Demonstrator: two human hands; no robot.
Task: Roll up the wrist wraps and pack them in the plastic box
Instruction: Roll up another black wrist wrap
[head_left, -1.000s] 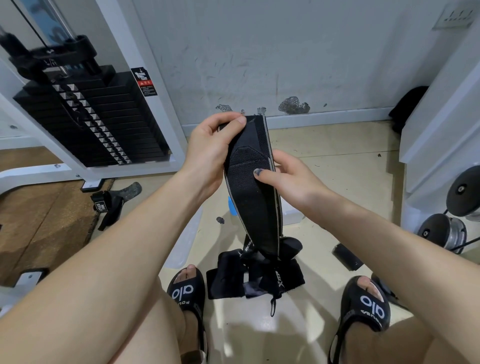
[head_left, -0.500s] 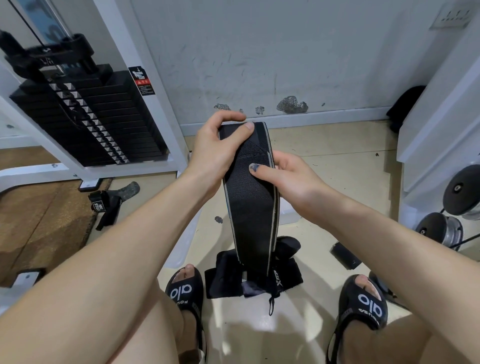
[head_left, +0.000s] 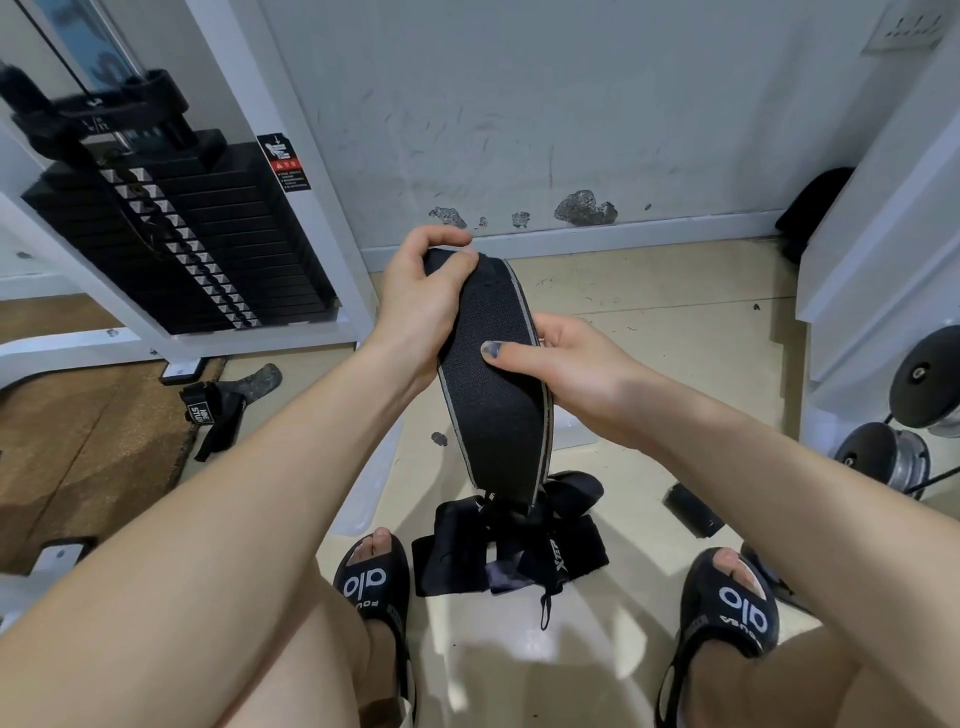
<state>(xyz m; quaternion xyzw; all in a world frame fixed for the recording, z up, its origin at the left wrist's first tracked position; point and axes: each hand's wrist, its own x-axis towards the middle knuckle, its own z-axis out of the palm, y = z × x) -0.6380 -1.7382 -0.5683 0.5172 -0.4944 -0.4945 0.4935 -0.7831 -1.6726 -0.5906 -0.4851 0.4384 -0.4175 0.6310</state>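
L hand (head_left: 421, 306) has curled tighter over the top end of the wrist wrap (head_left: 493, 395): thumb now pressed onto the folded top edge, fingers hooked behind it, top of the wrap bent over into the start of a roll vs flat 1 s ago. R hand (head_left: 566, 364) has shifted w/ the strap, thumb lying further across its front face. Hanging part looks shorter, tail lifted nearer the pile of wraps (head_left: 509, 551) on the floor.

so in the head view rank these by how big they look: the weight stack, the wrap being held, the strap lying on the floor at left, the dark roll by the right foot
1. weight stack
2. held wrist wrap, though nearness to the camera inflates it
3. floor strap
4. dark roll

The last two look fairly close in size, so that order is unsure.
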